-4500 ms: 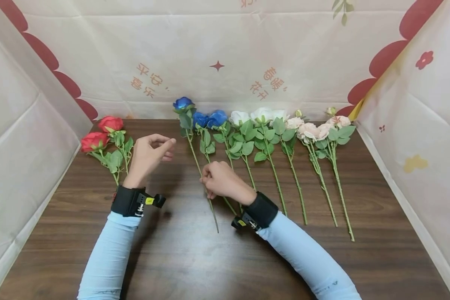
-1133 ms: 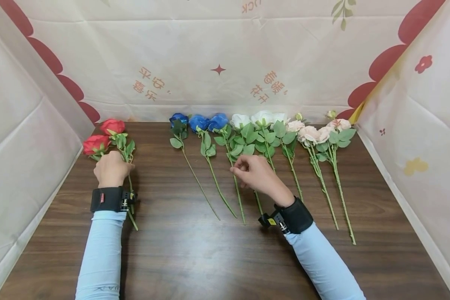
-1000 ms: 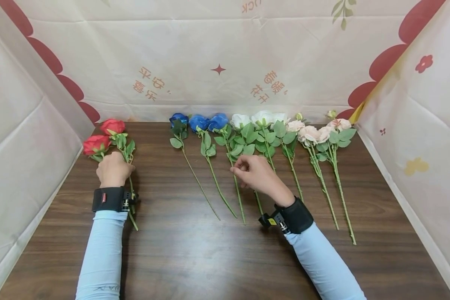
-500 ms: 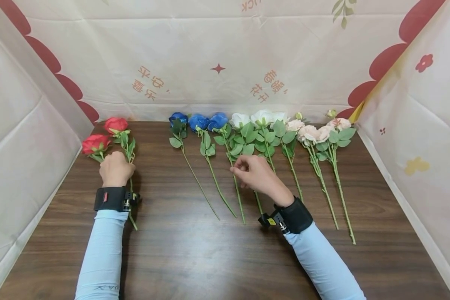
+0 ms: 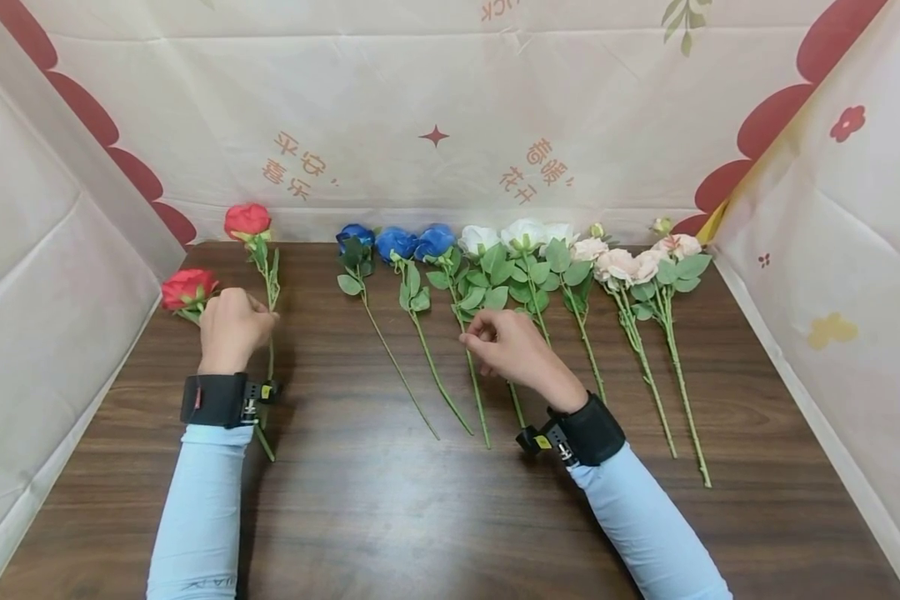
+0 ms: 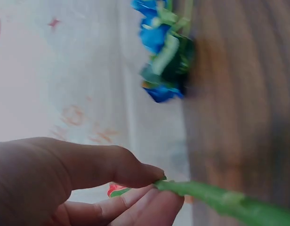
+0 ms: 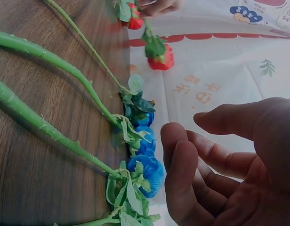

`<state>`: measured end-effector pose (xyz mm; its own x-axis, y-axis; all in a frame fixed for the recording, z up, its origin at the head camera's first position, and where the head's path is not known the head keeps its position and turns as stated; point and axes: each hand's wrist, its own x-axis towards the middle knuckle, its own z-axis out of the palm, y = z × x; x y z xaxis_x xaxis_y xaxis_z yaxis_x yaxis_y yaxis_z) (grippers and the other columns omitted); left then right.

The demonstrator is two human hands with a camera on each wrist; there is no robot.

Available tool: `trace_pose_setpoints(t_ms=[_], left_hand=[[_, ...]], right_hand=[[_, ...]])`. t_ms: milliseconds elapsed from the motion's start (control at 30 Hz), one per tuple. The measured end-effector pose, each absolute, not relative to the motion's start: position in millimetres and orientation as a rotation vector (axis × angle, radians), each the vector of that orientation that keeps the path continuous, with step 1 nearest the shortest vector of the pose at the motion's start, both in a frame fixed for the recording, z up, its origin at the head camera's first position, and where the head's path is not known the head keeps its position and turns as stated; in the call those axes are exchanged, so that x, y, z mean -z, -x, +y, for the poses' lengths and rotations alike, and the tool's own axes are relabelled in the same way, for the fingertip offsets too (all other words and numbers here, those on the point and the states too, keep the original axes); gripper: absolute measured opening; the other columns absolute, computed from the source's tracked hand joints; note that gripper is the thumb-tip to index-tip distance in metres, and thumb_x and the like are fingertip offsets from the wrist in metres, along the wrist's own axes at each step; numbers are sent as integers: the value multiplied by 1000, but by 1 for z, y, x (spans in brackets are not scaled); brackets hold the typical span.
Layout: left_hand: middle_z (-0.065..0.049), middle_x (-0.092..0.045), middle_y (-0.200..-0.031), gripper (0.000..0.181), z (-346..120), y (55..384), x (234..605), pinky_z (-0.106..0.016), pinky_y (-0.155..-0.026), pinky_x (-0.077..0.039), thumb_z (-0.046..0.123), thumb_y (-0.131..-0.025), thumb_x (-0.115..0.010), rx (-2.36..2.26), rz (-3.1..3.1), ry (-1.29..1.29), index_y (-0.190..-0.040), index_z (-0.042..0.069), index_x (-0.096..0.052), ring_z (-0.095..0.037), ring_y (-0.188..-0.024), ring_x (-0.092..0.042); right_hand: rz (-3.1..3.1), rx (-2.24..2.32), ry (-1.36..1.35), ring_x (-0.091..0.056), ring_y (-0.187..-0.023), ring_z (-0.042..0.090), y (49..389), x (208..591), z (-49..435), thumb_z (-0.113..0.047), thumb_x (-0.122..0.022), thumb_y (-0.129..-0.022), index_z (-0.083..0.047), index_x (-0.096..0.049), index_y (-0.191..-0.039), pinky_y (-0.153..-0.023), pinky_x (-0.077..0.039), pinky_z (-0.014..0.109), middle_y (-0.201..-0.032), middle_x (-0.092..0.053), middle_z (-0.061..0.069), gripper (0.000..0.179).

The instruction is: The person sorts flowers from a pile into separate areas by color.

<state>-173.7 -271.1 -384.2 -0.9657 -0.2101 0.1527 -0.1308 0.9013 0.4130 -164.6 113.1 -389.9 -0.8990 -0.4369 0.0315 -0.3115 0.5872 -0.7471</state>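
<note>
In the head view my left hand (image 5: 232,333) pinches the stem of a red rose (image 5: 247,220), which is raised off the table. The left wrist view has the green stem (image 6: 229,202) between thumb and fingertips. A second red rose (image 5: 187,288) lies just left of that hand, its stem partly hidden beneath it. My right hand (image 5: 513,354) hovers over the stems of the blue and white roses, fingers loosely bent. Nothing is between thumb and fingers of that hand in the right wrist view. Three blue roses (image 5: 397,243) lie side by side left of it.
White roses (image 5: 525,237) and pale pink flowers (image 5: 617,265) continue the row to the right, heads toward the back. The brown wooden table (image 5: 390,517) is bounded by a printed cloth (image 5: 420,75) behind and at both sides.
My left hand first let the leftmost blue rose go to the row, then took a red rose, now lifted up and slightly right. The right hand moved right off the blue rose's stem, then stayed still.
</note>
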Motion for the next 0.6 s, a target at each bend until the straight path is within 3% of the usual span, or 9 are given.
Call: trace_pose_setpoints(t_ms=[67,300,467,600], left_hand=[[-17,-68,-77,22,-265,171,376,-48,-67,-42,19,-82,-69,630,-2840,-236,-71,1,-74,-40,-82,-58],[-15,-67,-76,21,-252,164,358,-42,-62,-38,20,-83,-68,703,-2813,-222,-79,-1,-72,-34,-77,-56],[-11,-67,-70,22,-247,162,356,-37,-59,-38,21,-85,-67,787,-2829,-209,-85,-1,-72,-28,-69,-59],[-10,-68,-69,22,-238,164,356,-35,-58,-43,22,-86,-65,939,-2866,-167,-91,2,-71,-17,-58,-65]], right_hand=[[2660,1206,624,-62,-50,25,165,389,113,-22,-61,-93,-9,-66,-92,-42,-49,29,-69,-65,7,14],[2667,1204,613,-61,-49,22,165,387,114,-23,-61,-93,-13,-65,-89,-42,-49,29,-64,-62,-1,11],[2654,1223,609,-62,-50,23,166,388,116,-24,-61,-94,-11,-66,-91,-42,-49,30,-68,-64,4,14],[2655,1227,606,-62,-50,24,166,388,117,-24,-61,-94,-10,-67,-92,-43,-49,31,-69,-64,6,15]])
